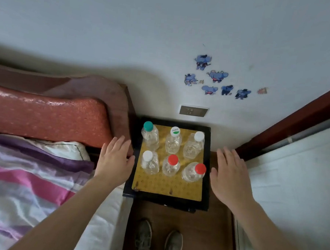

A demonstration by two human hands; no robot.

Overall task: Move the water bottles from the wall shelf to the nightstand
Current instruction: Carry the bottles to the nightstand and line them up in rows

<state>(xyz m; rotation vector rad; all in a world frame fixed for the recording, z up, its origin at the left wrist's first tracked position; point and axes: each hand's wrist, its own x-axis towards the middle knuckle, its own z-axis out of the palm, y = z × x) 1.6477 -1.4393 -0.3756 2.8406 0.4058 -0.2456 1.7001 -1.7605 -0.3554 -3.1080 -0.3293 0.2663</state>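
Several clear water bottles stand upright in two rows on the nightstand, which has a yellow patterned top and a black rim. The back row has a teal-capped bottle, a white-and-green-capped bottle and a white-capped bottle. The front row has a white-capped bottle and two red-capped bottles. My left hand hovers flat and open beside the nightstand's left edge. My right hand hovers flat and open beside its right edge. Neither hand touches a bottle. No wall shelf is in view.
A bed with a striped pink and purple cover and a red pillow lies on the left. A white mattress with a dark wood frame lies on the right. A wall socket and stickers are behind. My shoes stand on the wooden floor.
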